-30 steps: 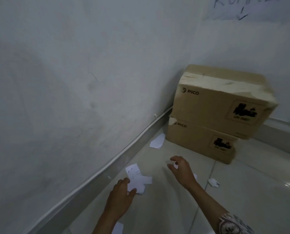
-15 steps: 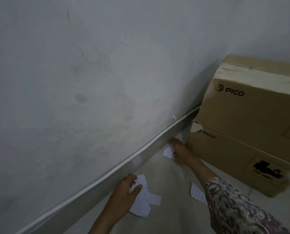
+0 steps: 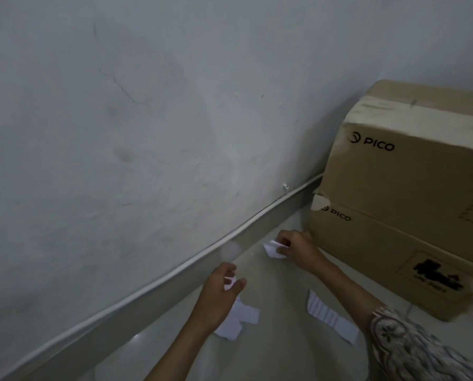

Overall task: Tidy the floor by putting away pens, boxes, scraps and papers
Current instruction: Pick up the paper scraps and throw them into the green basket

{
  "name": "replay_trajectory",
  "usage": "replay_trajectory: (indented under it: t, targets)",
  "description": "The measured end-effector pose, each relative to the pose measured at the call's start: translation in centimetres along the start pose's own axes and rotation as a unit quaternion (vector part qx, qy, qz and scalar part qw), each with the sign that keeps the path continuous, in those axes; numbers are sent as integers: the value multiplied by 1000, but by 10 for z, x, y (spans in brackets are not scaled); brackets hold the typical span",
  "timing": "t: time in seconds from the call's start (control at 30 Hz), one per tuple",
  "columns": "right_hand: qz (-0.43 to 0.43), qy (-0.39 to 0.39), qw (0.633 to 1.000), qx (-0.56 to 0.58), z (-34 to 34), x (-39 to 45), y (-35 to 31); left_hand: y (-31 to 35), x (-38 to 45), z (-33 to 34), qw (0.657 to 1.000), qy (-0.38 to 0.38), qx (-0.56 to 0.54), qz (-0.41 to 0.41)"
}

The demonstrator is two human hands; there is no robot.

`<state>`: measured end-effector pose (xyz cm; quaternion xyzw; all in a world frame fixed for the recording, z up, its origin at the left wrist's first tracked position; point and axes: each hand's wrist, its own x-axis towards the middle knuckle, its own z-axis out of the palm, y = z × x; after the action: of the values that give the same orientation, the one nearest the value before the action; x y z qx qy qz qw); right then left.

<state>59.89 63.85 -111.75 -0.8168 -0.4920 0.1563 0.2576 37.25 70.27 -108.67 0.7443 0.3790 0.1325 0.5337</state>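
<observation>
Right hand (image 3: 298, 250) pinches white scrap (image 3: 272, 248) off floor (image 3: 284, 353) by lower box (image 3: 381, 259) corner. Left hand (image 3: 218, 295) clutches gathered scraps (image 3: 240, 316) near skirting. Lined paper (image 3: 328, 316) lies between forearms. Advice: lift scrap clear, pass to left bundle, then take lined paper.

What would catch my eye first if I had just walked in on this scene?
Probably the two stacked PICO cardboard boxes against the wall at right. Then the hands low in the middle: the right hand pinches a white paper scrap beside the boxes, while the left hand holds several paper pieces.
</observation>
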Motion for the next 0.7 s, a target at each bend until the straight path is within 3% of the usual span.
replay_trajectory:
  t: [0.07, 0.17, 0.33, 0.43, 0.57, 0.63, 0.7]
  targets:
    - [4, -15, 991, 133, -8, -21, -17, 10, -4, 8, 1000, -2, -17, -8]
    - [-11, -45, 974, 223, -18, -54, -43, 23, -13, 22, 998, -3, -54, -14]
    - [-4, -60, 954, 293, -33, -111, -62, 37, -33, 46, 990, 58, -128, -12]
    - [62, 9, 946, 317, -41, -142, -40, 38, -43, 52, 989, 61, -133, -16]
    - [196, 143, 945, 218, -48, -186, 22, 34, -44, 50, 983, 80, -161, -18]
    - [257, 140, 945, 146, -45, -210, 50, 31, -46, 48, 981, 83, -172, -24]
    - [280, 80, 954, 67, -36, -230, 65, 29, -47, 49, 977, 83, -191, -42]
